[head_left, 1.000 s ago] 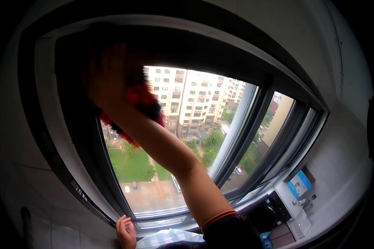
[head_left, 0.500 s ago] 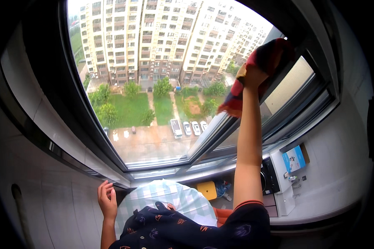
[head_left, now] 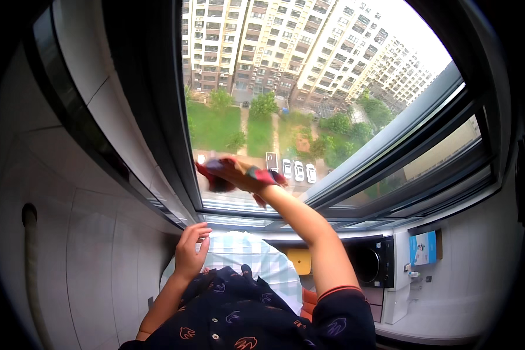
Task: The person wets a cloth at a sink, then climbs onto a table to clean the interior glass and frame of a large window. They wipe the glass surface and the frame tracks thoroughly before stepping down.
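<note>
While the right hand [head_left: 244, 178] grips the multicoloured cloth [head_left: 217, 183] over the windowpane [head_left: 286, 131], flat contact helps; the left hand [head_left: 191, 248], below, hangs open.

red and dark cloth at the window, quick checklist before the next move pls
1. Red and dark cloth in the right hand: ok.
2. Cloth flat against the window pane: cannot tell, cloth and hand are blurred.
3. Left hand free: ok, nothing visible in it.
4. Left hand gripping the window frame for support: not ok, its fingers are loosely curled.
5. Firm footing: cannot tell, feet out of view.
</note>
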Demonstrator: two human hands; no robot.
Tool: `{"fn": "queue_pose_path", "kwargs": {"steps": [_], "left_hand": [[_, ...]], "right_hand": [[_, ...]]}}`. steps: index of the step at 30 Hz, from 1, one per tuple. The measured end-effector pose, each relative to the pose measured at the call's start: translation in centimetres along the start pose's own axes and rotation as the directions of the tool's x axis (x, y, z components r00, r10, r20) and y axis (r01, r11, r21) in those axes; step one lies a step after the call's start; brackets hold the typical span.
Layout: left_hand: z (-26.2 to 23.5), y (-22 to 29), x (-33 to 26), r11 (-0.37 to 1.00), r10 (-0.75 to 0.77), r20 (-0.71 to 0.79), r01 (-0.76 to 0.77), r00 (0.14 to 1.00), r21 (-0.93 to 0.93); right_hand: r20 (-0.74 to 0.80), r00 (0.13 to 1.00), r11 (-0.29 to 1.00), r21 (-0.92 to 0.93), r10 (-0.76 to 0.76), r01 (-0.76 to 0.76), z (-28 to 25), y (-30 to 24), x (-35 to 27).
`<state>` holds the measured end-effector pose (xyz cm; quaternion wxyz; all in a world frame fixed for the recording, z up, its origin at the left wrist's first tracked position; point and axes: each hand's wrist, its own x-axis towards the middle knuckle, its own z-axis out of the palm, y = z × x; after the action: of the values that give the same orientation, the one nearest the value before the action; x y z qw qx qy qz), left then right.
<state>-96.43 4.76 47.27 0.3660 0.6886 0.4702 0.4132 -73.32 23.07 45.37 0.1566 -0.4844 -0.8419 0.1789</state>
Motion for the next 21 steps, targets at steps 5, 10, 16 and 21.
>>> {"fn": "queue_pose_path", "kwargs": {"steps": [5,10,16,21], "left_hand": [[-1.8,-1.4,-1.5,0.998,-0.070,-0.113,0.069,0.991,-0.008],[-1.6,-2.1,-1.2,0.998,-0.054,-0.117,0.056,0.992,0.013],[-0.5,-1.7,0.5,0.998,0.012,-0.080,-0.017,0.997,-0.063],[-0.9,-2.8,-1.1,0.995,-0.076,-0.073,0.071,0.994,-0.068]], "right_hand": [[0.196,0.979,0.957,-0.270,-0.054,0.107,-5.2,5.2,-6.1],[-0.271,0.881,0.274,-0.947,-0.388,-0.170,-23.1,-9.5,0.2],[-0.732,0.277,0.539,-0.658,-0.623,-0.526,-26.4,-17.5,6.6],[-0.414,0.823,0.381,-0.886,-0.388,-0.266,-7.3,-10.2,7.1]]}}
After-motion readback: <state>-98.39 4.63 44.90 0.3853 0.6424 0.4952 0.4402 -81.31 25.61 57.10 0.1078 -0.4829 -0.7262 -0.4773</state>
